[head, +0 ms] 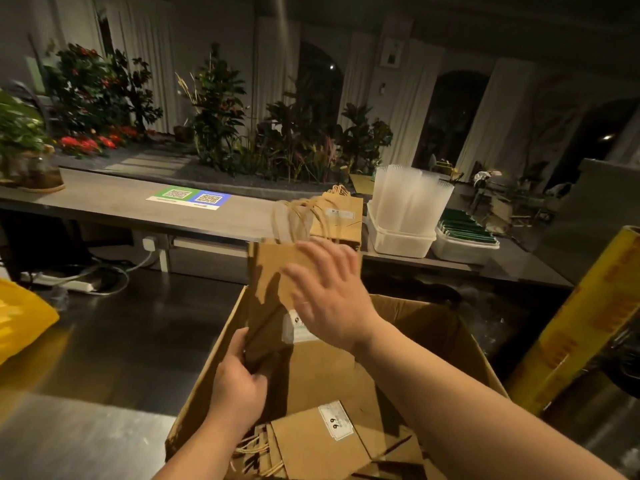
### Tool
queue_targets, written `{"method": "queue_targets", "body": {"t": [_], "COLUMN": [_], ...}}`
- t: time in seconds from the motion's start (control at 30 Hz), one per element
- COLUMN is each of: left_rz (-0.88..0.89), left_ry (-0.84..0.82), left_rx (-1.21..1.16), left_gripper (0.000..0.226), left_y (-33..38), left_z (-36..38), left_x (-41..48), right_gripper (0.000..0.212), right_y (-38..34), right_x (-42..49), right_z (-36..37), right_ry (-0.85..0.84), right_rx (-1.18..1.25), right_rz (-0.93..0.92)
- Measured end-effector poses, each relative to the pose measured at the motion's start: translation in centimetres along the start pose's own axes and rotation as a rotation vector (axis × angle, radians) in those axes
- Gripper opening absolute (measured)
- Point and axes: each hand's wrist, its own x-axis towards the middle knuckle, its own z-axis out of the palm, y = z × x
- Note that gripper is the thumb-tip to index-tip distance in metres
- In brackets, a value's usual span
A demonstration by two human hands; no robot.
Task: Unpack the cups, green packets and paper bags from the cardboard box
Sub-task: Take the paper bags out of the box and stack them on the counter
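An open cardboard box stands in front of me on a steel counter. My left hand grips the bottom of a bundle of brown paper bags held upright above the box. My right hand is blurred, fingers spread, against the front of that bundle. More paper bags lie flat inside the box. Another stack of paper bags stands on the far counter. Beside it, clear plastic cups stand in a white tub, and green packets fill a second tub.
A tall yellow roll leans at the right of the box. A yellow bag sits at the left edge. The far counter carries a QR-code sheet; plants stand behind it. Cables and a power strip lie below.
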Motion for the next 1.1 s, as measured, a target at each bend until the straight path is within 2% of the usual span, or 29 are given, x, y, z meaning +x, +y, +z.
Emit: {"method": "queue_targets", "body": {"t": [0.03, 0.07, 0.1, 0.17, 0.23, 0.3, 0.4, 0.43, 0.53, 0.6, 0.73, 0.83, 0.97, 1.03, 1.1], "left_rz": [0.035, 0.071, 0.092, 0.117, 0.118, 0.135, 0.121, 0.121, 0.125, 0.123, 0.141, 0.164, 0.173, 0.165, 0.153], "left_ry": [0.041, 0.060, 0.070, 0.075, 0.086, 0.106, 0.146, 0.163, 0.146, 0.105, 0.109, 0.147, 0.214, 0.265, 0.315], "left_rx": [-0.023, -0.066, -0.106, -0.161, -0.228, -0.302, -0.286, -0.243, -0.094, -0.048, -0.038, -0.003, -0.026, -0.056, -0.082], "left_gripper": [0.042, 0.041, 0.038, 0.035, 0.039, 0.042, 0.036, 0.035, 0.038, 0.038, 0.037, 0.035, 0.036, 0.038, 0.038], "left_y": [0.3, 0.9, 1.3, 2.2, 2.8, 2.9, 2.3, 1.8, 0.9, 0.6, 0.1, -0.2, 0.0, -0.1, 0.2], "left_z": [-0.1, -0.2, -0.4, -1.0, -2.1, -3.2, -3.5, -3.3, -2.6, -2.2, -2.4, -2.5, -2.3, -2.4, -2.4], "left_x": [-0.1, -0.3, -0.3, -0.1, 0.4, 1.0, 1.1, 1.1, 1.0, 1.2, 1.2, 1.2, 1.1, 1.3, 1.2], "right_gripper": [0.047, 0.046, 0.045, 0.036, 0.030, 0.041, 0.091, 0.102, 0.098, 0.095, 0.098, 0.089, 0.045, 0.038, 0.038], "right_y": [0.7, 1.3, 1.9, 2.8, 3.4, 3.7, 3.7, 3.4, 2.3, 1.6, 1.6, 1.6, 2.1, 3.0, 4.4], "right_x": [-1.2, -2.6, -4.2, -7.7, -11.2, -14.3, -17.1, -17.5, -18.1, -18.1, -17.6, -17.2, -16.1, -15.6, -15.3], "right_z": [0.2, 0.4, 0.8, 1.8, 3.4, 5.1, 7.1, 7.6, 8.8, 9.5, 9.9, 9.4, 7.8, 6.7, 4.8], "right_ry": [0.126, 0.176, 0.151, -0.022, -0.315, -0.688, -1.252, -1.400, -1.627, -1.649, -1.640, -1.630, -1.488, -1.331, -1.088], "right_rx": [0.061, 0.123, 0.184, 0.265, 0.264, 0.202, 0.222, 0.219, 0.145, 0.119, 0.173, 0.303, 0.432, 0.471, 0.426], "right_rz": [0.061, 0.141, 0.246, 0.498, 0.657, 0.665, 0.627, 0.564, 0.235, 0.104, 0.112, 0.274, 0.556, 0.735, 0.879]}}
